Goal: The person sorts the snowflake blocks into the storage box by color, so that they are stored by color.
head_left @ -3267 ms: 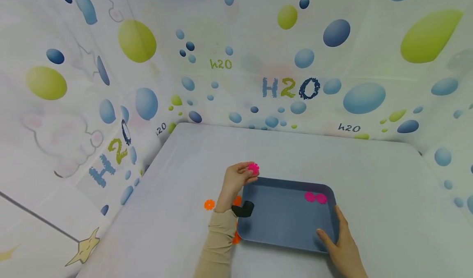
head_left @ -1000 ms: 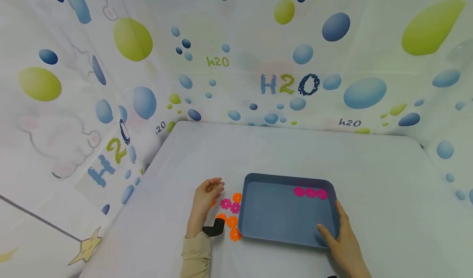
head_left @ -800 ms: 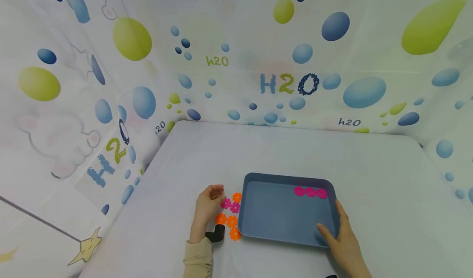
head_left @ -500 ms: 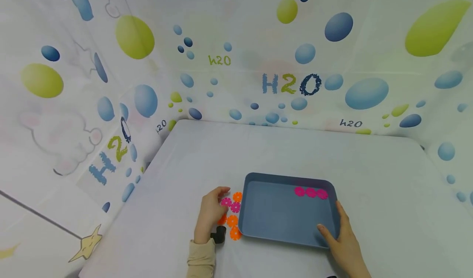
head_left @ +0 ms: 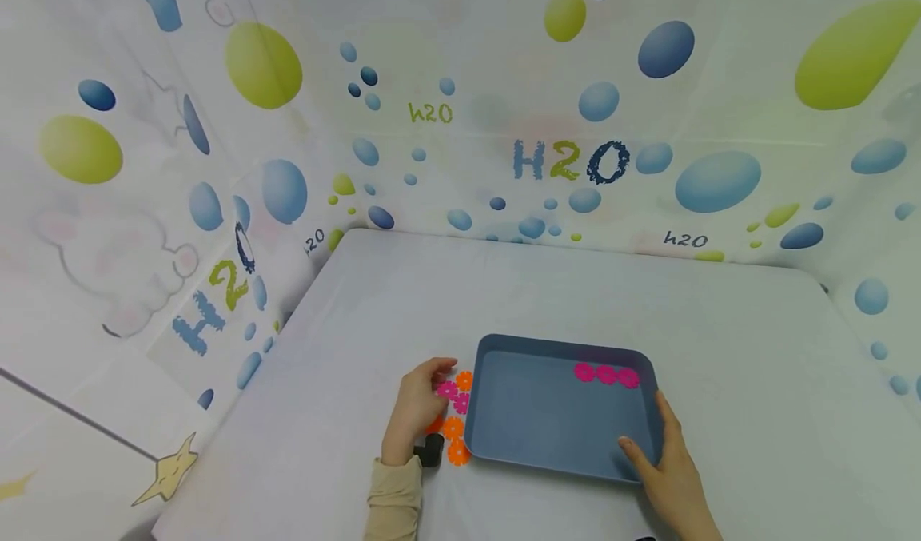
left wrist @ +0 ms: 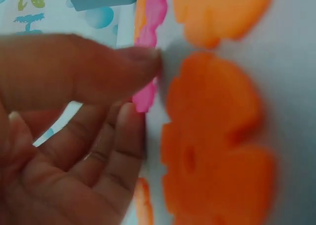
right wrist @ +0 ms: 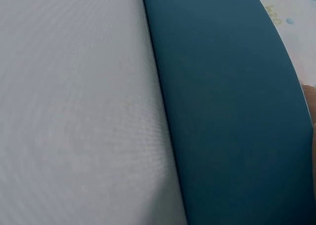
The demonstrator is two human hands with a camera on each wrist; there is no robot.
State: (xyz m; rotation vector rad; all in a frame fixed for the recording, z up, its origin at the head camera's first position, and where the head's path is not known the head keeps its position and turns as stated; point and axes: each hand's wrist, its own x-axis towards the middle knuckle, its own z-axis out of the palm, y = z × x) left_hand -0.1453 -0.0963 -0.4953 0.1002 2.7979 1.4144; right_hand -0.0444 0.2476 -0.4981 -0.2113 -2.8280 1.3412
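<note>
My left hand (head_left: 419, 401) is left of the blue-grey tray (head_left: 547, 425), with thumb and fingertips at a pink flower-shaped notched disc (head_left: 447, 390). In the left wrist view the disc (left wrist: 144, 94) stands between thumb and index finger, pinched at its edge. A second pink disc (head_left: 462, 403) lies against it, close to the tray's left wall. My right hand (head_left: 672, 461) grips the tray's right side, thumb over the rim and fingers along the outer wall. Three pink discs (head_left: 607, 375) lie in a row inside the tray's far right corner.
Several orange discs lie between my left hand and the tray, among them a near one (head_left: 458, 451) and a far one (head_left: 464, 380). A white cloth (head_left: 576, 293) covers the table. Printed curtains (head_left: 489, 117) stand behind it and to the left.
A third pink disc, earlier held in my left hand, lies in the tray. That hand went back left to the loose discs and now pinches a pink one. My right hand stays on the tray.
</note>
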